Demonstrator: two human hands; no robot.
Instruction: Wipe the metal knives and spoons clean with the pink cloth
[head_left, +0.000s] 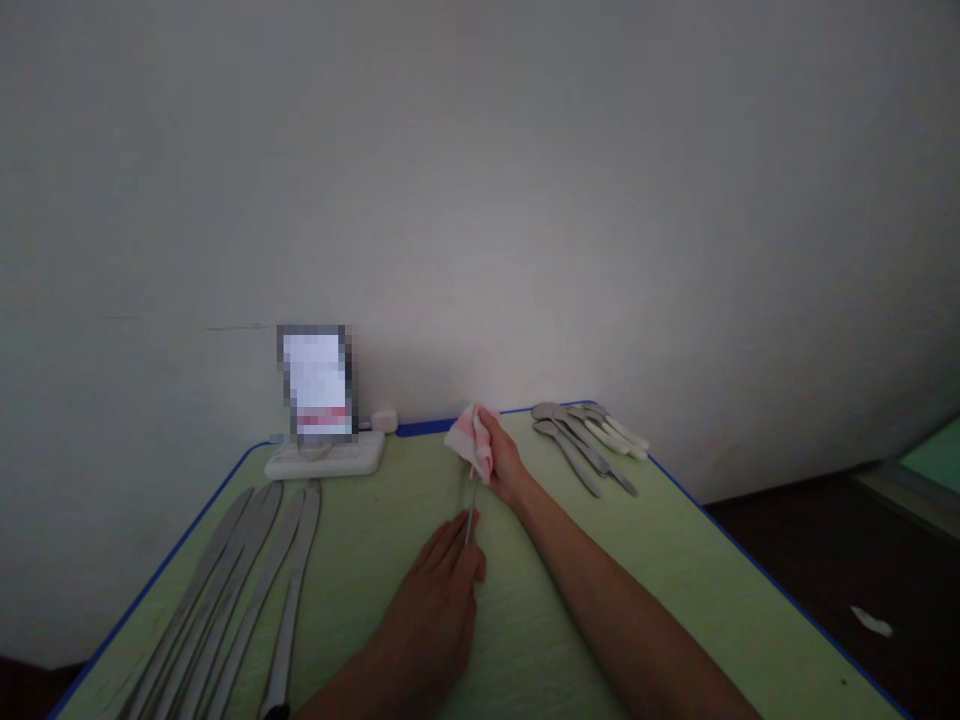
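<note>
My left hand [439, 595] rests low over the table with its fingers closed on the handle of a thin metal utensil [472, 515]. A pink and white cloth [466, 437] covers the utensil's far end, so its kind is hidden. My right hand [506, 465] grips that cloth around the far end, close to the table's back edge. To the left lie several metal table knives [291, 600], side by side with blades pointing away. At the back right is a loose pile of metal spoons [546, 429], with several white-handled pieces [611, 438] beside them.
The light green table [375, 520] has a blue edge and stands against a grey wall [480, 200]. At its back left, a blurred-out lit screen [319, 375] stands at a white base [352, 457]. A small white block [385, 421] sits beside it.
</note>
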